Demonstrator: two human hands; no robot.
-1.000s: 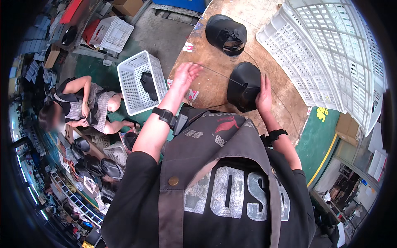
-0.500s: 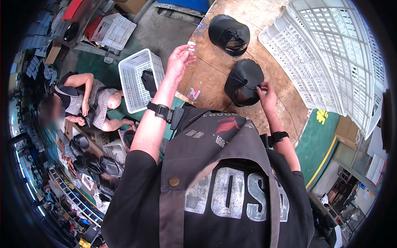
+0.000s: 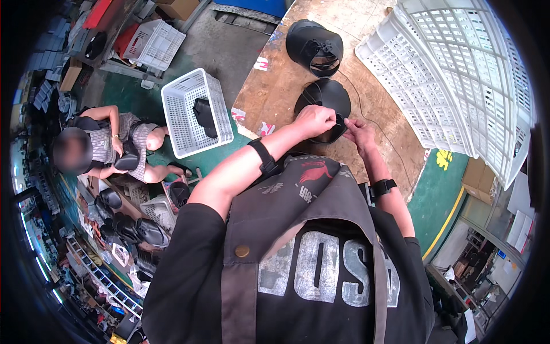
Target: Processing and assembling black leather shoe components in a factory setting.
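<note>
- I see the near black upper point(image 3: 325, 97) on the wooden table point(image 3: 275, 103).
- Left hand point(image 3: 316, 120) and right hand point(image 3: 361, 134) close in at its opening; I can't tell their grip.
- Beyond, the far upper point(image 3: 303, 41) looks knotted; the near one seems unfinished.

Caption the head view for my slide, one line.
Left hand and right hand at the nearer black piece on the wooden table, another black piece beyond.
</note>
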